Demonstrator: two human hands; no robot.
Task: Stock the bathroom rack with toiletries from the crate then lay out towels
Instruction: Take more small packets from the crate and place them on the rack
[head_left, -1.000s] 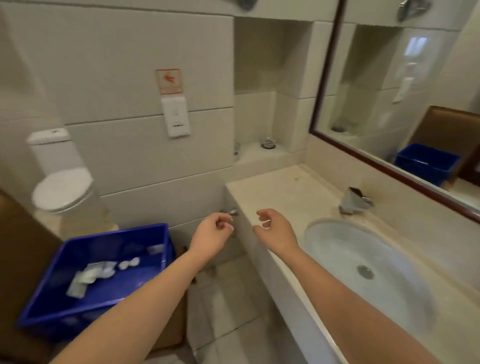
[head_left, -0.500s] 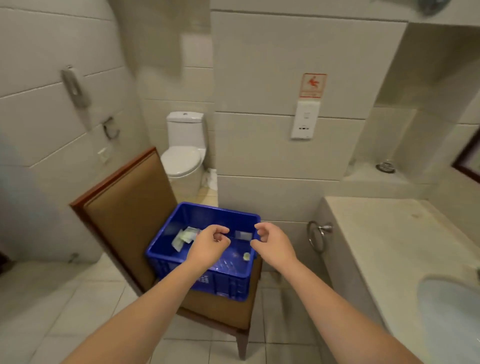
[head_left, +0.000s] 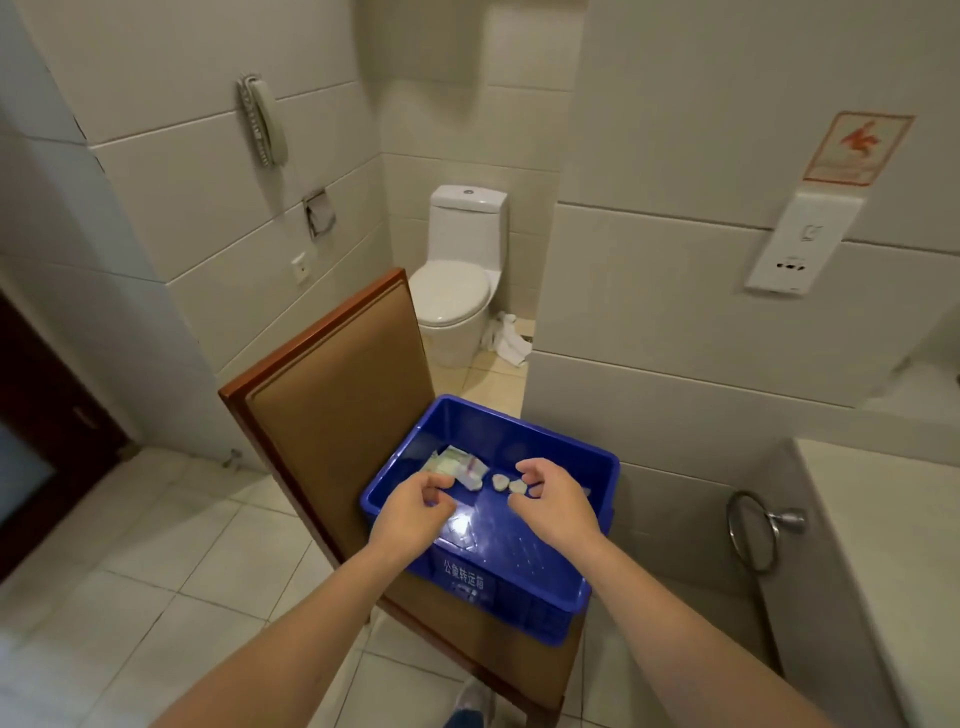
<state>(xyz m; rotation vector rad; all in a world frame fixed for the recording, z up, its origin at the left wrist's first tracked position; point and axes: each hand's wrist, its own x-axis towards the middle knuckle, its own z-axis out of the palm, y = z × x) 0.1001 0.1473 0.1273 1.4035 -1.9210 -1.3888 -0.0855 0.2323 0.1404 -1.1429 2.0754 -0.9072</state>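
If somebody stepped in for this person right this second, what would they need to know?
Left hand: empty, fingers curled, over the near left part of the blue crate.
Right hand: empty, fingers curled, over the crate's right side.
The crate sits on a brown chair. On its floor lie a few sachets and two small white pieces.
Done: nothing visible; no item is in hand yet.
Left: pick the toiletries out, stock the rack, then lay out towels. Neither the rack nor fresh towels are in view; an empty towel ring hangs on the side of the counter.

Crate (head_left: 524, 592) on chair (head_left: 332, 405), packets (head_left: 457, 462) inside, toilet (head_left: 457, 291) behind, counter (head_left: 883, 545) right
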